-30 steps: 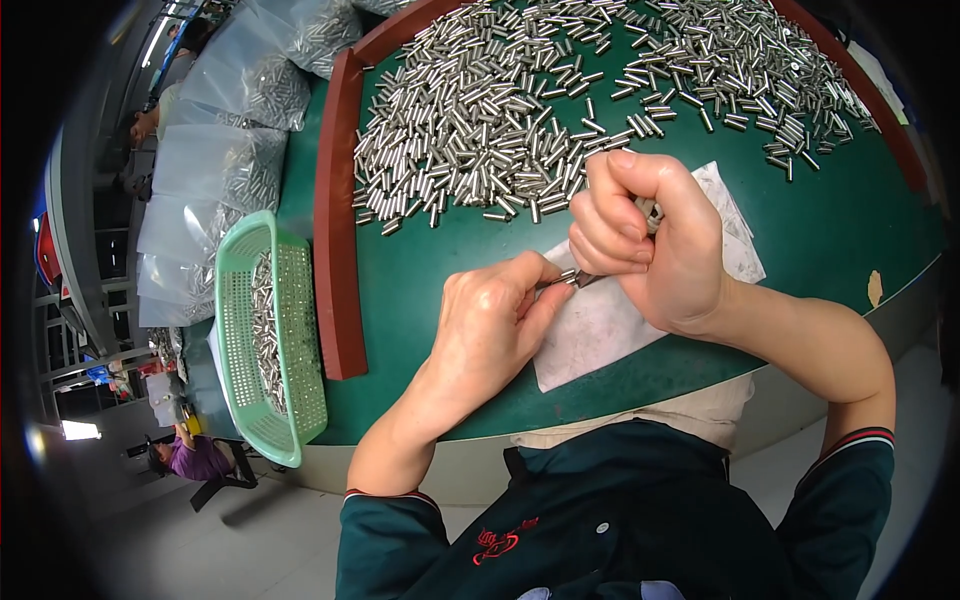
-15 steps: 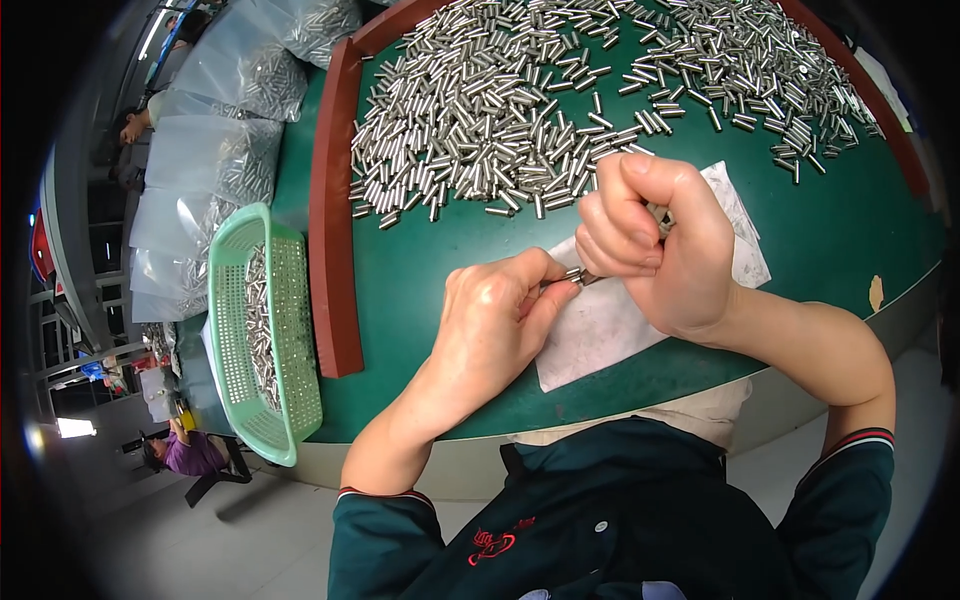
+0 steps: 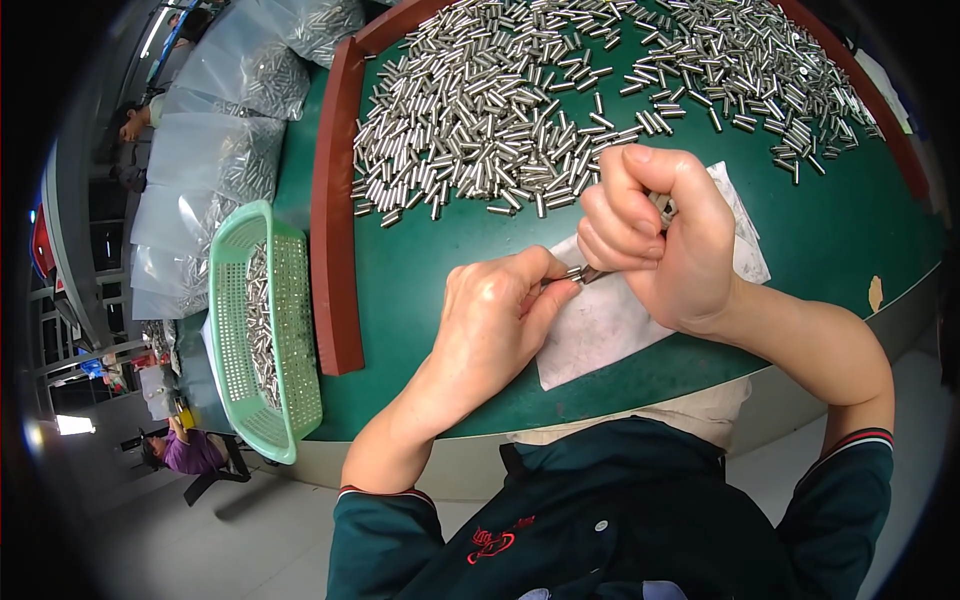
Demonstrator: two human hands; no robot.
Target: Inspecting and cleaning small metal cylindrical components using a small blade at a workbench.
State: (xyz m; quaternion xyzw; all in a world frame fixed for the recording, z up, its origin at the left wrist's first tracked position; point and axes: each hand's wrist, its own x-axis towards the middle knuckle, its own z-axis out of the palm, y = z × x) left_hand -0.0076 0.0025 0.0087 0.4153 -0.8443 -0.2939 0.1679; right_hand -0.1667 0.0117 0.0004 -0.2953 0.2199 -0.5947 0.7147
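My left hand [image 3: 490, 310] pinches a small shiny metal cylinder [image 3: 573, 275] between thumb and forefinger, over a smudged white paper [image 3: 600, 340] on the green tabletop. Just to the right, my right hand [image 3: 665, 235] is closed in a fist around a tool whose kind I cannot make out. Its narrow dark tip [image 3: 592, 272] comes out below the fist and meets the end of the cylinder. Most of the tool is hidden by my fingers. Beyond my hands lies a broad heap of loose metal cylinders [image 3: 480, 130], with a second heap [image 3: 760, 70] at the far right.
A red raised border [image 3: 335, 220] frames the work area. Left of it stands a green plastic basket [image 3: 295, 330] with cylinders inside. Clear plastic bags [image 3: 190, 165] of cylinders line the far left. Other people, one in a purple top [image 3: 190, 452], are in the left background.
My right fist has shifted very slightly upward. The left hand keeps its pinch on the cylinder, nearly unmoved.
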